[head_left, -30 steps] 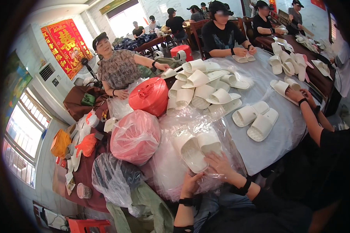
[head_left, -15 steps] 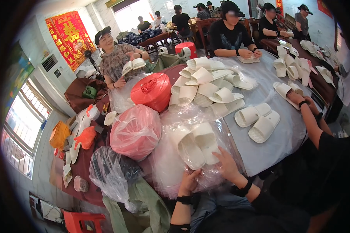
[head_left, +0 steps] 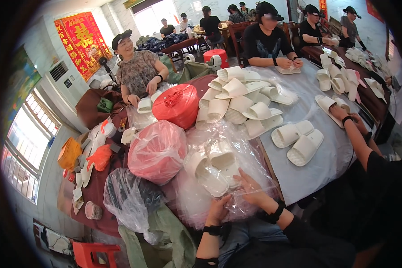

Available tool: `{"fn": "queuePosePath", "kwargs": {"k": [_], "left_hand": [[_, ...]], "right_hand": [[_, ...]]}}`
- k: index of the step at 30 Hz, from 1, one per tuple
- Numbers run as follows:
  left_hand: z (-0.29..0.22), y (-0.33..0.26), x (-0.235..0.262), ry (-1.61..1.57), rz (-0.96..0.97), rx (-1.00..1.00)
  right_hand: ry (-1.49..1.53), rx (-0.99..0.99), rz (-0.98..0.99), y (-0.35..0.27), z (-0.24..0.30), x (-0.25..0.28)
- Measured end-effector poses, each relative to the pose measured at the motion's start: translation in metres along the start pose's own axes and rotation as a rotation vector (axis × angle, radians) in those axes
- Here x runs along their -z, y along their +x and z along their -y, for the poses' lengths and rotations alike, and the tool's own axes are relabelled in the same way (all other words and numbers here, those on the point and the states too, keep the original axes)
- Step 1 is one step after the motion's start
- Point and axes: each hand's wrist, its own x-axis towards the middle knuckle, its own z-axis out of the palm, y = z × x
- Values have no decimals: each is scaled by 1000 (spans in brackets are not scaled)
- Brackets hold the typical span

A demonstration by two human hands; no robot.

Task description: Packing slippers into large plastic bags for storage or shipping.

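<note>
In the head view, a pair of white slippers [head_left: 212, 178] is laid among clear film [head_left: 194, 205], towards the near edge of the table [head_left: 102, 190]. Bagging is judged to be in hand, the pair apparently partly covered. The right hand [head_left: 253, 190] is held open, fingers extended by the heels; the left hand [head_left: 218, 210] is curled below them, and whether film is gripped cannot be told. Even drawing of the film over both heels is judged to be called for next. The bag mouth is lost in glare; the left fingertips are poorly made out.
</note>
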Motion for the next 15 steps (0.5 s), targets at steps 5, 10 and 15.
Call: {"fn": "queuePosePath", "kwargs": {"k": [5, 10, 15], "left_hand": [[3, 1, 15, 78, -22, 11], [2, -2, -1, -5, -30, 18], [-3, -2, 4, 47, -52, 25]], "right_hand": [[-341, 70, 99, -12, 28, 16], [-325, 108, 226, -42, 65, 57], [-283, 160, -48, -61, 71, 78]]}}
